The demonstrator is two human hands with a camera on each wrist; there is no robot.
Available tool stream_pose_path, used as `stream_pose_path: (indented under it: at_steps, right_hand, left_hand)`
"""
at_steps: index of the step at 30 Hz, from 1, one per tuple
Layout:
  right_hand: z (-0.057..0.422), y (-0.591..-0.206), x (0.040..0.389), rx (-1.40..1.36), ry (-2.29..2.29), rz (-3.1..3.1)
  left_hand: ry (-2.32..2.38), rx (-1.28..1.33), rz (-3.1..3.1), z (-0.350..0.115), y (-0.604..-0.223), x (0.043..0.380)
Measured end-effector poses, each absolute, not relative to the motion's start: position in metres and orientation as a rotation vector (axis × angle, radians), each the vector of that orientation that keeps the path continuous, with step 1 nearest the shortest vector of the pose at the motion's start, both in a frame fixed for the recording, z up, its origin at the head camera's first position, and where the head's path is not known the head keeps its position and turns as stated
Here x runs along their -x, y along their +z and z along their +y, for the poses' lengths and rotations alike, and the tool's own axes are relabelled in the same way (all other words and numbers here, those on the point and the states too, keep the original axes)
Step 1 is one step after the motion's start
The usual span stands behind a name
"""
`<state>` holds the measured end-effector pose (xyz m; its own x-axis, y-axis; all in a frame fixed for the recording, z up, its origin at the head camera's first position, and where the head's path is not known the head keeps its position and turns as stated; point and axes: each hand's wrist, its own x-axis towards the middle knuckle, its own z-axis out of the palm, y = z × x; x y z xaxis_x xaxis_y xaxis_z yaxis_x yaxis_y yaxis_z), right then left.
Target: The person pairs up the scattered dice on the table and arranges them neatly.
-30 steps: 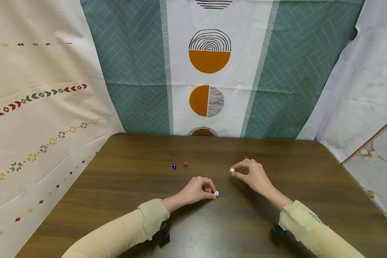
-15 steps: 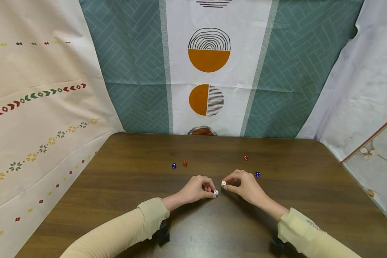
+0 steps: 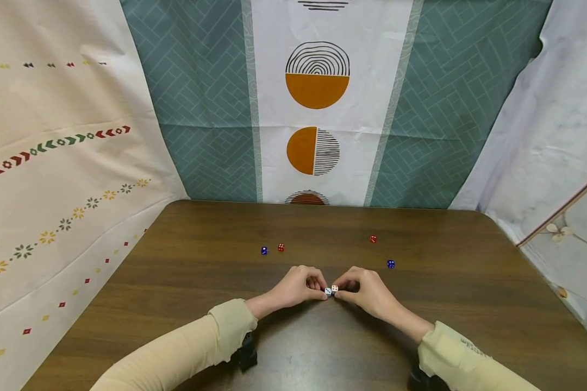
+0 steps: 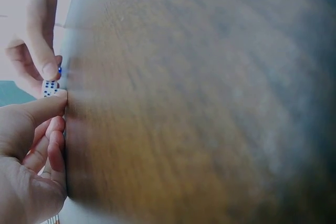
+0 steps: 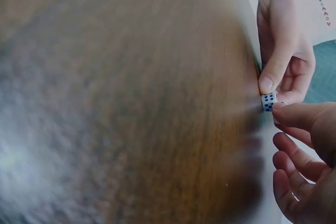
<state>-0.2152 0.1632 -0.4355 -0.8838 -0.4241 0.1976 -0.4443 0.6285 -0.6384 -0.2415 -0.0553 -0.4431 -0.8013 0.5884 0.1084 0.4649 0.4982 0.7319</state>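
Near the middle of the table, my left hand [image 3: 297,286] pinches a white die [image 3: 328,292] between thumb and fingers, low at the tabletop. From the other side my right hand [image 3: 369,293] pinches a second white die [image 3: 335,289], held right beside the first. The two dice appear side by side in the head view. Dark pips show on the white dice [image 5: 269,98] in the right wrist view, where thumbs and fingertips cover part of them. In the left wrist view, thumbs likewise hide part of the dice [image 4: 51,85].
A blue die [image 3: 264,250] and a red die [image 3: 281,247] lie behind my left hand. Another red die [image 3: 373,239] and blue die [image 3: 391,264] lie behind my right hand. Patterned cloths [image 3: 210,119] hang behind the brown wooden table [image 3: 200,228].
My right hand has moved left and toward me with its white die, ending beside the left one. The right-side blue die, earlier hidden, came into view. My left hand stays in place.
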Motion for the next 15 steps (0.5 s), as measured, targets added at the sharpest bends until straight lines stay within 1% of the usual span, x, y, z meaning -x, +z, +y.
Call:
stream_pose_path:
  at_steps: [15]
  right_hand:
    - [0.1619,-0.4381,0.2151,-0.764,1.098,-2.821]
  left_hand:
    - [1.205,-0.915,2.569,-0.0558,-0.4447,0.2423]
